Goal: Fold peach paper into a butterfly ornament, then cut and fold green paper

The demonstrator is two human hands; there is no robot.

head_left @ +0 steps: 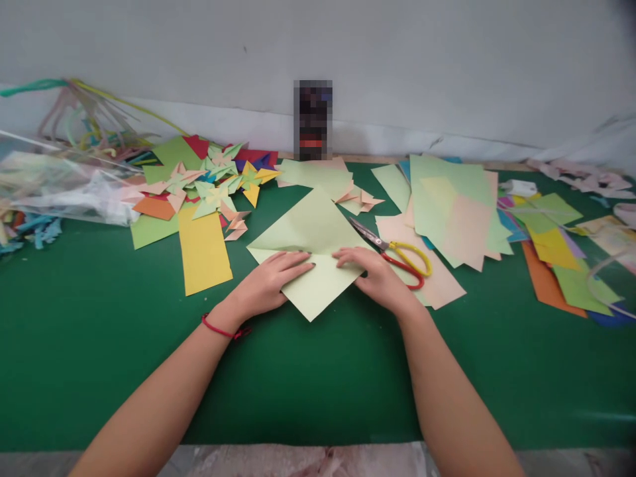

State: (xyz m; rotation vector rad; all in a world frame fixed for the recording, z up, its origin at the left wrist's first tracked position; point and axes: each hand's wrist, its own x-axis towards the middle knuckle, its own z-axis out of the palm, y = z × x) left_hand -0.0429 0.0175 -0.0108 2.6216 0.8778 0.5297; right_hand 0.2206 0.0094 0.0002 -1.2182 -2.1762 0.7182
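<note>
A pale green square sheet of paper (318, 278) lies turned cornerwise in front of me, with a crease running across its middle from left to right. My left hand (271, 281) grips its left lower edge, fingers stretched over the top and the thumb hidden. On the opposite edge, my right hand (375, 275) has bent fingers on the paper and its thumb at the edge. Scissors (382, 245) with one yellow and one red handle lie beside my right hand, blades pointing up and left.
Folded paper stars (218, 192) cluster at the back left, near a yellow sheet (203, 248). A clear plastic bag (84, 192) lies farther left. Stacked green and pink sheets (452, 205) and coloured papers (551, 245) are on the right. A blurred-out dark upright object (313, 119) stands against the wall.
</note>
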